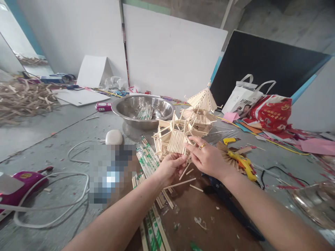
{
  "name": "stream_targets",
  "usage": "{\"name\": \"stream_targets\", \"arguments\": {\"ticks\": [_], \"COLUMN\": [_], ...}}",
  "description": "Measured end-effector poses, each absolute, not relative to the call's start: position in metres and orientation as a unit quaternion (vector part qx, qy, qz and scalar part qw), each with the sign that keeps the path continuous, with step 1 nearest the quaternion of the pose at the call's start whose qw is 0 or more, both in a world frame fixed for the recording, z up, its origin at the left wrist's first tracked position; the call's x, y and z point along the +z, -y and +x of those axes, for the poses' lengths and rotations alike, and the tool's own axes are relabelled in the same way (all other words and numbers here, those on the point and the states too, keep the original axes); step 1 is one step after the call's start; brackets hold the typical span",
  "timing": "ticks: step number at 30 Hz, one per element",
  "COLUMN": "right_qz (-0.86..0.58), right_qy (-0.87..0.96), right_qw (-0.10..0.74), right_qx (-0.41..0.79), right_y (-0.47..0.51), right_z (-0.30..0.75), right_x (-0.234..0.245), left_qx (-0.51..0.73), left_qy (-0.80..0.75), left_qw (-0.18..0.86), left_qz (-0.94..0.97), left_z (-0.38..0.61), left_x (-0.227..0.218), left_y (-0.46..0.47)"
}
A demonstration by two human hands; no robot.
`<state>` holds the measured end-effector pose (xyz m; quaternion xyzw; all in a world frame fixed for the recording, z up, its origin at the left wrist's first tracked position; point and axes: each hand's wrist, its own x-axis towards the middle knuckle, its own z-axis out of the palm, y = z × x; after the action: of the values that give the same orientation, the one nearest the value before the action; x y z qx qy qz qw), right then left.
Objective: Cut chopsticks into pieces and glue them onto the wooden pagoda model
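Observation:
A model building made of thin wooden sticks [183,129] stands on the floor in front of me, with a pointed stick roof at its far end. My left hand [170,168] grips the lower near edge of the model's slatted panel, fingers curled round it. From the right, my right hand [206,157], with a ring on one finger, pinches the same panel. Loose sticks [183,183] lie on the brown board [204,216] under both hands.
Wrapped chopsticks [146,160] lie left of the model. A steel bowl [142,109] sits behind it. A yellow glue gun [243,162] lies to the right, with bags [269,111] and coloured paper beyond. White cable [52,195] and a pink device [21,184] lie at left.

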<state>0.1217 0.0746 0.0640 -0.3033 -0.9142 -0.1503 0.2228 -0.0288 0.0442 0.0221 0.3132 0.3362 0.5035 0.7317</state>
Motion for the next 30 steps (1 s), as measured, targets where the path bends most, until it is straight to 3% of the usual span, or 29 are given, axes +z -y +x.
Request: {"name": "stream_targets", "arguments": {"ticks": [30], "right_qz": [-0.298], "right_qy": [0.916], "right_qw": [0.212], "right_qx": [-0.166], "right_y": [-0.075], "right_z": [0.1216], "right_x": [0.0647], "left_qx": [0.505], "left_qy": [-0.326], "left_qw": [0.745], "left_qz": [0.289], "left_z": [-0.0318], "left_x": [0.0176], "left_y": [-0.0451]}}
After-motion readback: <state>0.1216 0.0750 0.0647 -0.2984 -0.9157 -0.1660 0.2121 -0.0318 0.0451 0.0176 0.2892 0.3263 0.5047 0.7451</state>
